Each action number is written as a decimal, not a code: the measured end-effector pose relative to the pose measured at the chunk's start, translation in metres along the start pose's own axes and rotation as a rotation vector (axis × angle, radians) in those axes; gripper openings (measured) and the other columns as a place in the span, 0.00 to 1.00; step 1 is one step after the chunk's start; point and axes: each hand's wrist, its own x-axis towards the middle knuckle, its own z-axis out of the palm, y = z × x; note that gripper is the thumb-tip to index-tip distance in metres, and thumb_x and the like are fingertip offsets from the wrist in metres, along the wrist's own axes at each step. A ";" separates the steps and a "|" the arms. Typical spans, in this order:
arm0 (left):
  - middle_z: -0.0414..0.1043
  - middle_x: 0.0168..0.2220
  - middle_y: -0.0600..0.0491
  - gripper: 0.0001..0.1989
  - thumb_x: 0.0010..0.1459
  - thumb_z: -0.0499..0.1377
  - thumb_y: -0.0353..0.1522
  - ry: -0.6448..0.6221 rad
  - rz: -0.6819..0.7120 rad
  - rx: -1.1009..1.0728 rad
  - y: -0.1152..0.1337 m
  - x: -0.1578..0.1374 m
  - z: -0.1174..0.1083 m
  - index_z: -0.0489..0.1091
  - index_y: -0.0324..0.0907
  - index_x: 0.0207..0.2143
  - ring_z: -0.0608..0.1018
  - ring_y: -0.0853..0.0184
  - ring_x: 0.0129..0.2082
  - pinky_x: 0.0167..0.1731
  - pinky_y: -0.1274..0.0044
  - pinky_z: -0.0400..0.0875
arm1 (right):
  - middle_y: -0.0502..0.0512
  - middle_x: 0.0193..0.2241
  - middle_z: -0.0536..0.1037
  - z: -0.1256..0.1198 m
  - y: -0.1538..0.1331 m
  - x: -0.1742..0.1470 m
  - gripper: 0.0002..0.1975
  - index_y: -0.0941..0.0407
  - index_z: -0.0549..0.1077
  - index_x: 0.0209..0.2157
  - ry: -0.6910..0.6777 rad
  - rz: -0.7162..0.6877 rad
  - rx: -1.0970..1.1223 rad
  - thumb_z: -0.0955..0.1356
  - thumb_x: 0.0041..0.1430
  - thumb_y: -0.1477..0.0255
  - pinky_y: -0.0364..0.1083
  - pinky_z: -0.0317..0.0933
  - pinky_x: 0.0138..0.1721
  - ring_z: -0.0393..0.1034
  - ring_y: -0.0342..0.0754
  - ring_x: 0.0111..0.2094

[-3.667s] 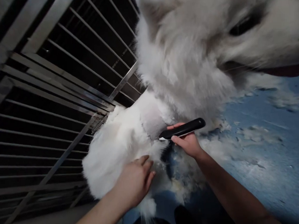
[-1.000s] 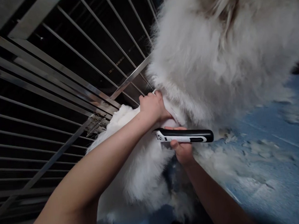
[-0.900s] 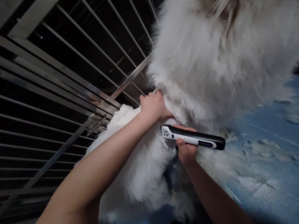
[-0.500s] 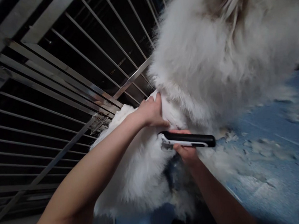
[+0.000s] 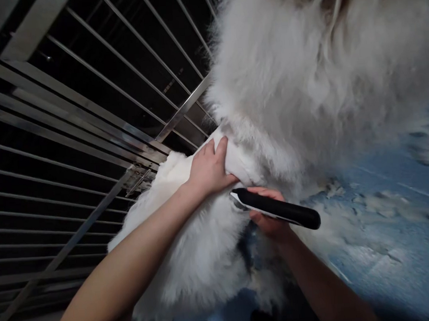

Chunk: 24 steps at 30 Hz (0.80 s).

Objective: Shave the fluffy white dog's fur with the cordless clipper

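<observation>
A fluffy white animal (image 5: 281,70), which looks like a dog, fills the middle and upper right; its head cannot be made out. My left hand (image 5: 209,168) lies on a close-cut, smooth patch of its coat, fingers and thumb spread. In my right hand (image 5: 271,222) is a black and white hair clipper (image 5: 280,207), with the fingers wrapped around its body. The clipper's head points left and touches the edge of the longer fur (image 5: 205,257) just below my left thumb. That fur hides part of the blade.
Metal cages (image 5: 90,114) with bars and a latch (image 5: 138,179) stand along the left, close to the animal. Tufts of cut fur (image 5: 389,206) lie scattered over the blue floor (image 5: 396,275) on the right. Dark shoes show at the bottom edge.
My left hand has shifted slightly left and down, its fingers more spread. The clipper has turned, so its rear end sits lower and its black back faces me more.
</observation>
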 end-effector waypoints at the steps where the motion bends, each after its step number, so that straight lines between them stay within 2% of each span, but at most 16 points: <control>1: 0.58 0.64 0.33 0.52 0.49 0.63 0.49 0.006 -0.002 -0.002 0.001 0.001 0.000 0.46 0.38 0.69 0.67 0.46 0.61 0.59 0.62 0.62 | 0.52 0.48 0.80 -0.001 -0.003 0.001 0.22 0.46 0.73 0.44 0.012 0.021 0.001 0.76 0.47 0.73 0.59 0.72 0.51 0.77 0.58 0.49; 5: 0.57 0.64 0.32 0.53 0.47 0.64 0.48 0.006 -0.004 -0.007 0.002 0.005 0.001 0.46 0.36 0.69 0.65 0.45 0.62 0.59 0.62 0.62 | 0.52 0.46 0.82 -0.010 -0.016 0.013 0.22 0.46 0.76 0.42 -0.233 0.093 -0.051 0.79 0.43 0.74 0.58 0.74 0.50 0.78 0.58 0.48; 6: 0.57 0.64 0.33 0.53 0.47 0.64 0.48 0.006 -0.005 -0.012 0.001 0.006 0.002 0.46 0.36 0.69 0.65 0.45 0.63 0.59 0.62 0.62 | 0.51 0.46 0.82 -0.012 -0.019 0.016 0.22 0.46 0.76 0.42 -0.244 0.100 -0.048 0.78 0.44 0.74 0.58 0.74 0.51 0.78 0.58 0.48; 9: 0.57 0.64 0.35 0.52 0.47 0.64 0.48 0.011 -0.015 -0.027 0.001 0.007 0.004 0.45 0.38 0.69 0.65 0.46 0.63 0.60 0.61 0.62 | 0.50 0.49 0.81 -0.012 -0.024 0.024 0.23 0.45 0.74 0.47 -0.100 0.049 -0.025 0.76 0.49 0.75 0.57 0.73 0.53 0.77 0.56 0.51; 10: 0.57 0.65 0.35 0.53 0.47 0.64 0.48 0.012 -0.019 -0.028 0.000 0.008 0.004 0.45 0.38 0.69 0.65 0.46 0.63 0.60 0.61 0.61 | 0.50 0.50 0.80 -0.011 -0.024 0.024 0.23 0.45 0.73 0.48 -0.091 0.035 -0.037 0.75 0.51 0.75 0.57 0.73 0.53 0.77 0.56 0.51; 14: 0.56 0.65 0.33 0.54 0.46 0.64 0.49 0.018 -0.012 -0.039 -0.001 0.009 0.006 0.46 0.36 0.69 0.64 0.45 0.63 0.62 0.61 0.60 | 0.51 0.46 0.82 -0.006 -0.021 0.021 0.22 0.46 0.75 0.46 -0.310 0.134 -0.068 0.75 0.49 0.75 0.54 0.77 0.48 0.79 0.55 0.47; 15: 0.56 0.65 0.33 0.54 0.47 0.64 0.50 0.020 -0.006 -0.045 -0.001 0.009 0.006 0.46 0.35 0.69 0.65 0.45 0.63 0.62 0.62 0.60 | 0.50 0.46 0.82 -0.006 -0.020 0.020 0.22 0.45 0.75 0.46 -0.309 0.136 -0.051 0.75 0.49 0.76 0.54 0.77 0.48 0.79 0.55 0.47; 19: 0.58 0.64 0.33 0.52 0.47 0.65 0.48 0.065 0.010 -0.056 -0.003 0.011 0.009 0.48 0.35 0.68 0.67 0.46 0.61 0.60 0.61 0.62 | 0.47 0.51 0.79 -0.005 -0.016 0.016 0.24 0.42 0.71 0.49 -0.104 0.013 0.013 0.73 0.52 0.76 0.54 0.73 0.54 0.76 0.53 0.52; 20: 0.58 0.64 0.33 0.53 0.46 0.65 0.47 0.082 0.014 -0.057 -0.003 0.011 0.010 0.48 0.35 0.68 0.67 0.45 0.61 0.59 0.60 0.63 | 0.47 0.51 0.80 -0.004 -0.015 0.015 0.23 0.42 0.72 0.49 -0.115 0.015 -0.004 0.74 0.52 0.76 0.53 0.73 0.53 0.77 0.53 0.51; 23: 0.60 0.63 0.33 0.52 0.45 0.66 0.47 0.119 0.029 -0.069 -0.005 0.012 0.014 0.50 0.35 0.67 0.68 0.43 0.60 0.58 0.58 0.65 | 0.48 0.47 0.82 -0.002 -0.009 0.010 0.22 0.44 0.75 0.46 -0.288 0.105 -0.073 0.76 0.49 0.74 0.53 0.76 0.48 0.79 0.54 0.46; 24: 0.61 0.62 0.34 0.52 0.45 0.66 0.47 0.126 0.031 -0.075 -0.005 0.012 0.015 0.50 0.35 0.66 0.69 0.43 0.60 0.57 0.58 0.65 | 0.49 0.47 0.82 -0.002 -0.006 0.008 0.22 0.44 0.75 0.46 -0.284 0.117 -0.066 0.76 0.49 0.73 0.53 0.75 0.49 0.79 0.55 0.46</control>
